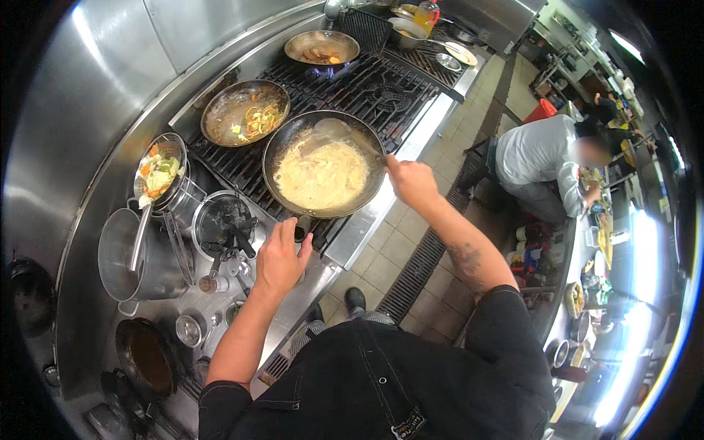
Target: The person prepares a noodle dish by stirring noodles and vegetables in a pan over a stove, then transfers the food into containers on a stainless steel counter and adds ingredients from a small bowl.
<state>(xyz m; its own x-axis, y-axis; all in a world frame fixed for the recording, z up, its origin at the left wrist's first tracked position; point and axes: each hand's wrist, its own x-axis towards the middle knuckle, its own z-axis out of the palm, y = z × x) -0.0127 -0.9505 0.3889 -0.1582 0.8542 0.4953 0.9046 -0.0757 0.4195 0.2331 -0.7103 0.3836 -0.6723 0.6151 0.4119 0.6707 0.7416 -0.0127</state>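
Note:
My right hand [412,181] grips the handle of a metal cooking spoon [333,129], whose blurred, rounded head is inside a dark frying pan [275,132]. Pale, creamy sauce [322,176] with lumps in it covers the pan's bottom. The pan sits at the front of a gas range. On its near side, my left hand [281,257] is beside the short dark pan handle [302,228], fingers and thumb apart around it. Behind lies a second pan [217,118] with cut vegetables. A third pan [319,41], holding brown food, stands over a blue flame.
Left of the range, a strainer [179,146] of vegetables rests over a pot. Nearby are a large metal pot [118,258], a bowl of utensils [206,220] and a dark wok [146,357]. A person in white [536,148] bends over a counter at right, across the tiled floor [379,247].

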